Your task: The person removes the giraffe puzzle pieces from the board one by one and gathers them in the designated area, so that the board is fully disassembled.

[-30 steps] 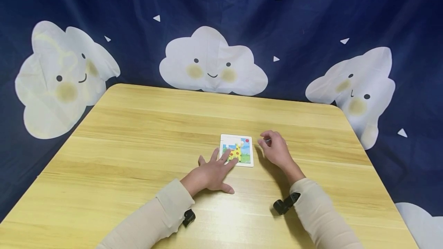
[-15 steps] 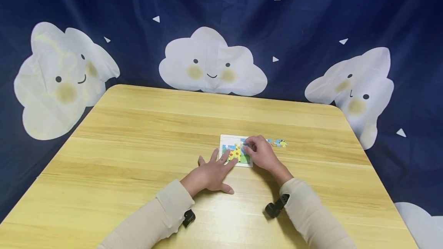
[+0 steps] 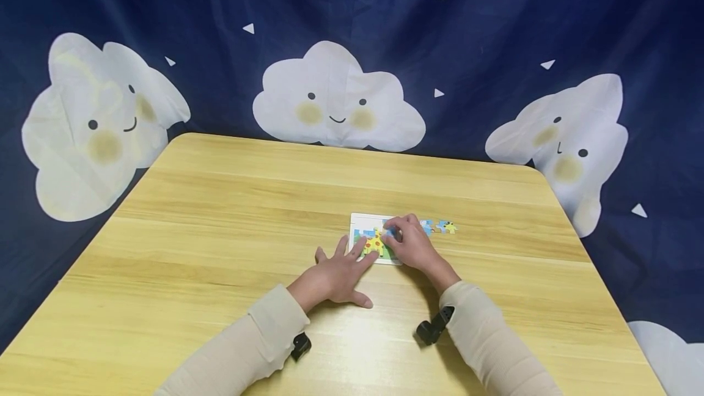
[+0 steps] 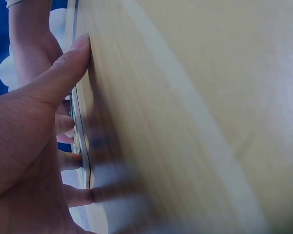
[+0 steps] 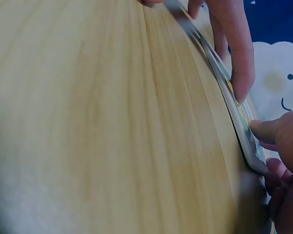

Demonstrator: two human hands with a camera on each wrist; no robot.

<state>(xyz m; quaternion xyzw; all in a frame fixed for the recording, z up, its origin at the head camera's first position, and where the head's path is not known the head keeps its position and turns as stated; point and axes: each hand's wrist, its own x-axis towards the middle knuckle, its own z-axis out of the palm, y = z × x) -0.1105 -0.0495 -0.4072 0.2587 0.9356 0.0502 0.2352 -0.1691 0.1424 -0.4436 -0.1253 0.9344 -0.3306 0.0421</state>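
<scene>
A small jigsaw puzzle (image 3: 373, 244) showing a giraffe lies in a white-rimmed tray (image 3: 363, 217) mid-table. My left hand (image 3: 338, 274) is spread out, its fingertips on the tray's near left part and its thumb on the wood. Over the tray's right side, my right hand (image 3: 415, 248) pinches a puzzle piece with thumb and index finger, low on the picture; the fingers mostly hide the piece. In the right wrist view the thumb (image 5: 266, 130) meets the tray's surface. The left wrist view catches the tray's edge (image 4: 81, 122) behind the left fingers.
Several loose puzzle pieces (image 3: 447, 227) lie just right of the tray, partly behind the right hand. The wooden table (image 3: 220, 231) reaches back to a dark blue curtain (image 3: 385, 5) with smiling clouds.
My right hand has moved left from beside the loose pieces onto the tray's right side, uncovering those pieces, then shifted slightly further left. The left hand has stayed in place.
</scene>
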